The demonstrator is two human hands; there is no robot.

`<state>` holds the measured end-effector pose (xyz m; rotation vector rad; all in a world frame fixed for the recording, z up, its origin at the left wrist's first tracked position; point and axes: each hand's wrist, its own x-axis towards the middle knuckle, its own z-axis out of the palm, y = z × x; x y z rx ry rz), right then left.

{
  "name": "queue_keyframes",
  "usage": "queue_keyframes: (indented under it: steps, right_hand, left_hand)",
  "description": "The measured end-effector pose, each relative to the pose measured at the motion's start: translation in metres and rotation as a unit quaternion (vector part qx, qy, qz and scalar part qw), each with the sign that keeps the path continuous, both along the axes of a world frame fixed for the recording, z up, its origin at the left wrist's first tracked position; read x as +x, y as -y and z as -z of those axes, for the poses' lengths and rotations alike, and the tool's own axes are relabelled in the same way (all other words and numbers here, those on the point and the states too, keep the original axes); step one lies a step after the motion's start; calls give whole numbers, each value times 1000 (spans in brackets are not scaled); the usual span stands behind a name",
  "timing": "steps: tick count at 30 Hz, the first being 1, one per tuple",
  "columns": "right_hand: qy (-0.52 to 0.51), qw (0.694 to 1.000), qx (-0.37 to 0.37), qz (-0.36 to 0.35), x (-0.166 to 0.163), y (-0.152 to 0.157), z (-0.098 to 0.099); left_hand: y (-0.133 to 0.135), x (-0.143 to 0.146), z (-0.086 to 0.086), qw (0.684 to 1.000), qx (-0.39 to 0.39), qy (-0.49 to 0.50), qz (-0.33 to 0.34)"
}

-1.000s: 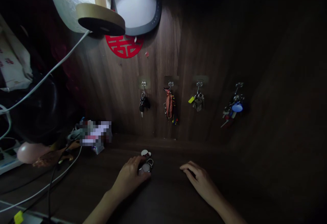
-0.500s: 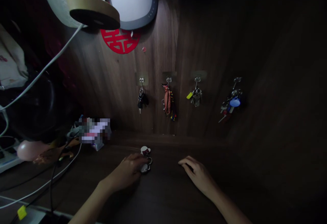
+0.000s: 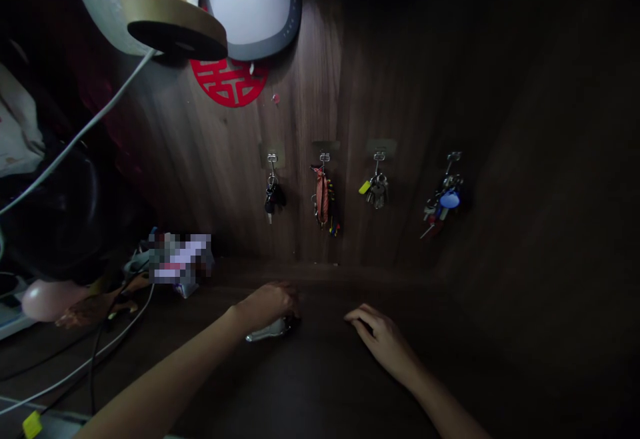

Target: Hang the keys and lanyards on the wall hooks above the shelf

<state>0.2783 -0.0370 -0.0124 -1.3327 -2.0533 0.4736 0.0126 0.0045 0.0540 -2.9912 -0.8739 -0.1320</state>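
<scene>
Dimly lit wood surface (image 3: 310,379). Left hand (image 3: 270,304) over keychain (image 3: 269,331); I cannot tell its grip. Right hand (image 3: 380,336) loosely curled, released.

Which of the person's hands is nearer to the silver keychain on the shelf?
Left. The left hand is right at the silver keychain, partly covering it; whether it touches is unclear. The right hand is clearly apart, off to the keychain's right.

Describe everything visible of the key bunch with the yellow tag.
The key bunch looks metallic, dull silver-grey, its several keys overlapping too closely to count. A yellow tag juts out at its left. It hangs from the third hook from the left, in front of the dark wood-grained panel; only the hook visibly holds it.
</scene>
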Motion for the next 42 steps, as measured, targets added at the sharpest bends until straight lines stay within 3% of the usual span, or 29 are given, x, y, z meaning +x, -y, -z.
queue_keyframes:
  steps: [10,19,24,29,42]
  right_hand:
    - [-3,1000,-5,-2,0,-1,-2]
    - [-8,1000,0,2,0,-3,1]
    - [-6,1000,1,1,1,-3,2]
    - [-8,1000,0,7,0,-2,-2]
    - [-19,1000,-17,-3,2,-3,0]
  left_hand:
    - [-10,-6,6,999,24,-42,20]
    - [-7,-24,-25,993,13,43,-105]
    - [-4,-34,-41,957,-65,179,-220]
    - [-6,-39,-54,912,-107,312,-242]
    - [-30,-30,-89,849,5,453,-273]
